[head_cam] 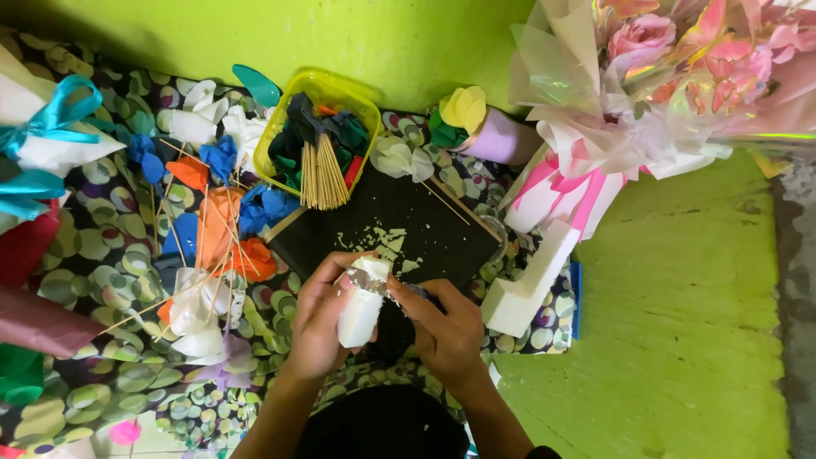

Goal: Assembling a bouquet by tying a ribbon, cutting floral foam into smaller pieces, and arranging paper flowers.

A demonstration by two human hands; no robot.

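My left hand point(319, 319) grips a small white foam block point(360, 314) upright over a black board point(399, 223). My right hand point(444, 327) holds a small knife point(406, 290) whose blade rests against the top of the block. White foam shavings point(387, 242) lie scattered on the board just beyond my hands.
A yellow tub point(276, 140) holds wooden skewers point(323, 174) and dark paper flowers. Coloured paper flowers on sticks point(217, 238) lie to the left on a patterned cloth point(102, 272). A larger white foam piece point(531, 285) and a pink wrapped bouquet point(654, 76) sit to the right on the green floor point(680, 323).
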